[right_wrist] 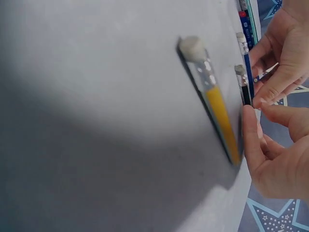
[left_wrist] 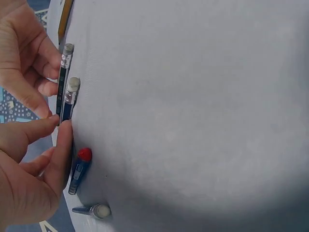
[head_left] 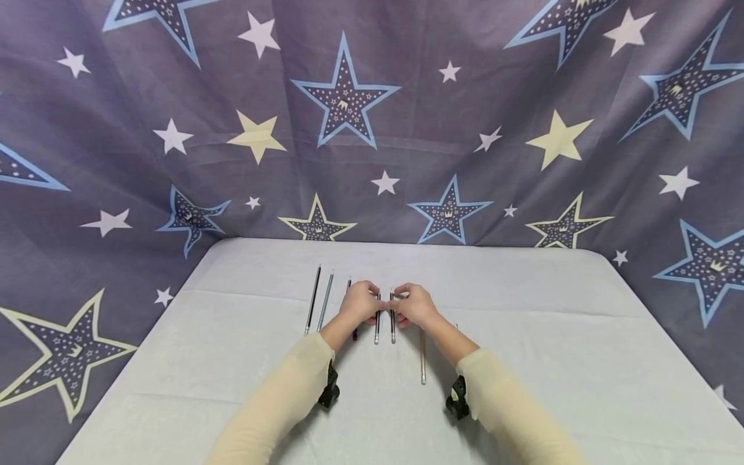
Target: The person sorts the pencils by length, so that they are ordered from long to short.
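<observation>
Both hands meet near the middle of the table, thumb tips close together. My left hand (head_left: pixel 361 302) pinches a dark blue pencil (head_left: pixel 377 330) with a pale eraser end, which lies lengthwise on the cloth. Just to its right, my right hand (head_left: pixel 415 305) pinches a black pencil (head_left: pixel 392 330) that lies nearly parallel, a narrow gap away. Under the left wrist, a blue pencil with a red end (left_wrist: pixel 81 170) is partly hidden. A yellow pencil (right_wrist: pixel 219 108) lies beneath the right wrist, its eraser toward the person.
Farther left lie a black pencil (head_left: pixel 313 300) and a teal pencil (head_left: pixel 326 298), side by side. A thin tip (head_left: pixel 456 327) shows beyond the right forearm. The table has a white cloth (head_left: pixel 552 374), and a star-patterned curtain (head_left: pixel 407 129) hangs behind and beside it.
</observation>
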`<state>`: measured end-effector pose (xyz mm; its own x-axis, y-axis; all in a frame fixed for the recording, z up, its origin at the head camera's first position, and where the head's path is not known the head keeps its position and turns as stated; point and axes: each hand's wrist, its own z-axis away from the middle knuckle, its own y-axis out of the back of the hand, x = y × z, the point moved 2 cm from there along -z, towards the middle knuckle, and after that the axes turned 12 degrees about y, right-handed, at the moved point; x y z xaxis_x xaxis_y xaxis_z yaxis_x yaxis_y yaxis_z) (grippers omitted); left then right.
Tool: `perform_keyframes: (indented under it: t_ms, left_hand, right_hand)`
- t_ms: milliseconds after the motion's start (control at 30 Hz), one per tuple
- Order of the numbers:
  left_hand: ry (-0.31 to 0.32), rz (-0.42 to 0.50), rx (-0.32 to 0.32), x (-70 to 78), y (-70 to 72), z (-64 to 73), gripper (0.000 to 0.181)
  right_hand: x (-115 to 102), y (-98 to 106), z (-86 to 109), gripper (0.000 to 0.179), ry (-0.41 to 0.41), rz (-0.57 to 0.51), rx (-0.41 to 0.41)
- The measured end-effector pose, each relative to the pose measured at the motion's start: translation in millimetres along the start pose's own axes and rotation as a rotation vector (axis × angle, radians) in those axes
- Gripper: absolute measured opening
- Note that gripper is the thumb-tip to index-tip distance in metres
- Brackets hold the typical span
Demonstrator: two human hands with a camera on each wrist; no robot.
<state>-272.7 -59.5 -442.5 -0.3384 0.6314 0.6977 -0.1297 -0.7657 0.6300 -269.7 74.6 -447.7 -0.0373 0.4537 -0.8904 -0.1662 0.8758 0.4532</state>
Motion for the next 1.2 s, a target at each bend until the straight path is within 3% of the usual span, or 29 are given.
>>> perform_keyframes:
  t_ms: [433, 867, 1200]
  left_hand:
    - [-0.055, 0.011, -0.012, 8.3, 8.1, 10.1, 0.043]
    - [-0.112, 0.056, -0.114, 14.5, 4.4, 24.0, 0.039]
    - [-0.182, 0.049, -0.195, 21.3, -6.1, 45.3, 0.04]
  right_hand:
    - [-15, 19, 9.6, 0.043, 0.007, 0.026, -0.092]
    - [-16, 49, 21.2, 0.041, 0.02, 0.113, -0.13]
    - [-5, 75, 37.4, 0.036, 0.037, 0.197, -0.129]
